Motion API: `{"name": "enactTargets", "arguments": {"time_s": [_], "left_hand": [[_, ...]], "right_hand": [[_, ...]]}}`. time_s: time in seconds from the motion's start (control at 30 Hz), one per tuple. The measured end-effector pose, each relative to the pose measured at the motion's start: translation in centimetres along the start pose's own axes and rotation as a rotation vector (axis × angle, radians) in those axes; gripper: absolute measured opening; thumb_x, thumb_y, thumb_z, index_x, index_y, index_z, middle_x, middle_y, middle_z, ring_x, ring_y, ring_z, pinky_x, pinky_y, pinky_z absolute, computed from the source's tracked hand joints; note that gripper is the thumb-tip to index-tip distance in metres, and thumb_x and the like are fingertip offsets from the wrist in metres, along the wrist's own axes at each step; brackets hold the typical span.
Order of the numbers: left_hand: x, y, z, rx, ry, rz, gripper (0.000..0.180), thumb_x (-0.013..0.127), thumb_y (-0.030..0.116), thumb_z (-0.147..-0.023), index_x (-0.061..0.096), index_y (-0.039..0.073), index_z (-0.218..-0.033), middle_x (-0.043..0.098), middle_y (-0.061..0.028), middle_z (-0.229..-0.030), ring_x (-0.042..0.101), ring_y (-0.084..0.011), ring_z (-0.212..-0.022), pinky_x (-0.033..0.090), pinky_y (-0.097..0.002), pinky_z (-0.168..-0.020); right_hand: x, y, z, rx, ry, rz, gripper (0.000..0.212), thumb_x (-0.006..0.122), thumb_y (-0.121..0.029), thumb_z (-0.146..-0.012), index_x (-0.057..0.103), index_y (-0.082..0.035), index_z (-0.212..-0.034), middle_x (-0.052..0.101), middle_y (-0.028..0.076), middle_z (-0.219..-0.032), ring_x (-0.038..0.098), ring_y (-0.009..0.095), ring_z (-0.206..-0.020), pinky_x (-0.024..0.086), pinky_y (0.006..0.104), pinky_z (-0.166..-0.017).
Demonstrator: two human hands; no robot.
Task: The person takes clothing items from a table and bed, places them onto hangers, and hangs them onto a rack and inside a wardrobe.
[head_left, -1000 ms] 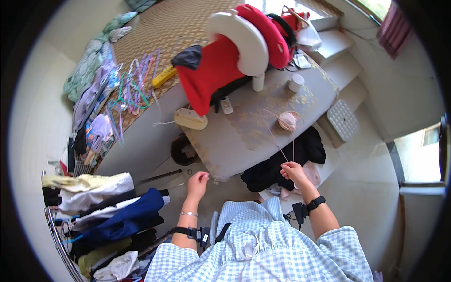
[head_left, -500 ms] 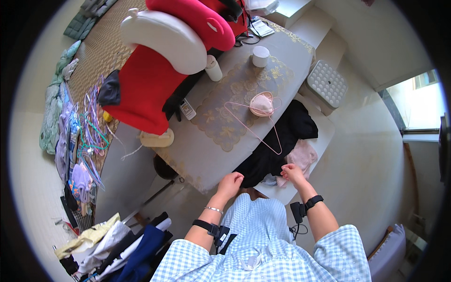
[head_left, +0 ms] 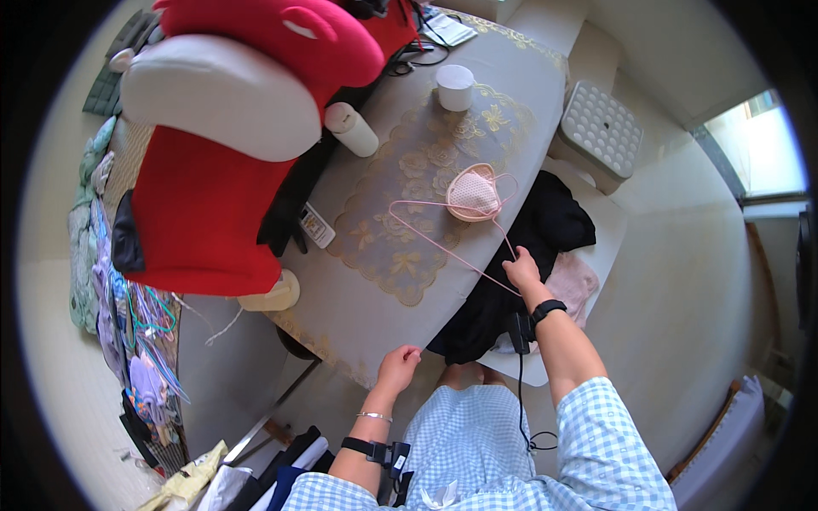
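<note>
A pink wire clothes hanger (head_left: 443,249) lies on the grey cloth-covered table, one corner reaching past the table edge over black clothing. My right hand (head_left: 521,269) is at that corner, fingers closed around the hanger's side wire. A pale pink, cup-shaped piece with a tan rim (head_left: 474,194) sits at the hook end of the hanger; whether it is attached cannot be made out. My left hand (head_left: 398,368) hovers beside the near table edge, fingers curled together, with nothing visible in them. Below my right hand lie the black clothing (head_left: 477,311) and a pink garment (head_left: 569,281).
The table (head_left: 358,289) carries a white round container (head_left: 455,88), a white bottle (head_left: 351,129) and a remote control (head_left: 317,225). A red chair (head_left: 204,213) with a white neck pillow (head_left: 221,95) stands left. A grey studded stool (head_left: 601,128) is at right, hanging clothes (head_left: 153,383) at left.
My right hand has moved forward from above the pink garment to the hanger's corner and closed on it. My left hand stays near the table edge. The view has shifted.
</note>
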State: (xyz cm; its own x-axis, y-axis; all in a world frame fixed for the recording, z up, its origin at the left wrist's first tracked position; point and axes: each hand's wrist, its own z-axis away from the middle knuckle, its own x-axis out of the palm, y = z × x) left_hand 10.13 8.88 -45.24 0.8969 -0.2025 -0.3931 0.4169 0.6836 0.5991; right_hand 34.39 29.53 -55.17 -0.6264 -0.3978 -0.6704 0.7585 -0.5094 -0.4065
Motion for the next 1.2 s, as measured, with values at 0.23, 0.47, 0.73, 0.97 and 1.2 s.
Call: {"name": "enactTargets", "arguments": {"time_s": [0.23,0.47,0.73,0.97,1.2], "left_hand": [[3.2,3.6,-5.5,0.062,0.09,0.121,0.034,0.053,0.024,-0.085,0.051,0.0,-0.109,0.06,-0.011,-0.096,0.057,-0.0164,-0.085,0.044,-0.0274,-0.075],[5.7,7.9,-6.3,0.112,0.27,0.401,0.07,0.057,0.028,-0.084,0.018,-0.003,-0.132,0.047,-0.0169,-0.117,0.05,-0.0211,-0.103,0.04,-0.0278,-0.085],[9.7,9.2,-5.3,-0.077,-0.302,0.86,0.048,0.044,0.036,-0.089,0.033,0.002,-0.12,0.05,-0.0112,-0.089,0.052,-0.0203,-0.083,0.045,-0.0324,-0.077],[16.0,11.4,-3.8,0.313,-0.132,0.142,0.033,0.031,0.026,-0.094,0.052,0.002,-0.086,0.048,-0.0057,-0.052,0.05,-0.0154,-0.047,0.041,-0.0278,-0.047],[20.8,9.0,-5.6,0.308,-0.234,-0.309,0.031,0.04,0.03,-0.089,0.055,0.004,-0.087,0.058,-0.0178,-0.079,0.056,-0.0336,-0.078,0.043,-0.0425,-0.068]], "right_hand": [[0.2,-2.0,7.0,-0.317,0.151,-0.387,0.025,0.05,-0.03,-0.083,0.058,-0.007,-0.076,0.057,0.017,-0.067,0.056,0.036,-0.065,0.044,0.0422,-0.055],[-3.6,3.6,19.3,-0.556,0.044,-0.283,0.02,0.051,-0.025,-0.083,0.06,-0.009,-0.075,0.055,0.014,-0.061,0.056,0.032,-0.059,0.043,0.0386,-0.05],[-7.2,10.4,22.5,-0.598,-0.013,-0.421,0.016,0.058,-0.019,-0.077,0.059,-0.007,-0.068,0.054,0.01,-0.057,0.053,0.027,-0.051,0.041,0.0337,-0.047],[-5.9,14.1,21.0,-0.046,-0.218,-1.041,0.024,0.053,-0.024,-0.085,0.059,-0.002,-0.08,0.049,-0.001,-0.053,0.044,0.009,-0.048,0.035,0.0229,-0.044],[-6.7,18.2,17.7,0.35,-0.107,-1.327,0.033,0.042,-0.034,-0.091,0.051,-0.005,-0.077,0.029,-0.007,-0.047,0.023,0.003,-0.037,0.02,0.02,-0.034]]}}
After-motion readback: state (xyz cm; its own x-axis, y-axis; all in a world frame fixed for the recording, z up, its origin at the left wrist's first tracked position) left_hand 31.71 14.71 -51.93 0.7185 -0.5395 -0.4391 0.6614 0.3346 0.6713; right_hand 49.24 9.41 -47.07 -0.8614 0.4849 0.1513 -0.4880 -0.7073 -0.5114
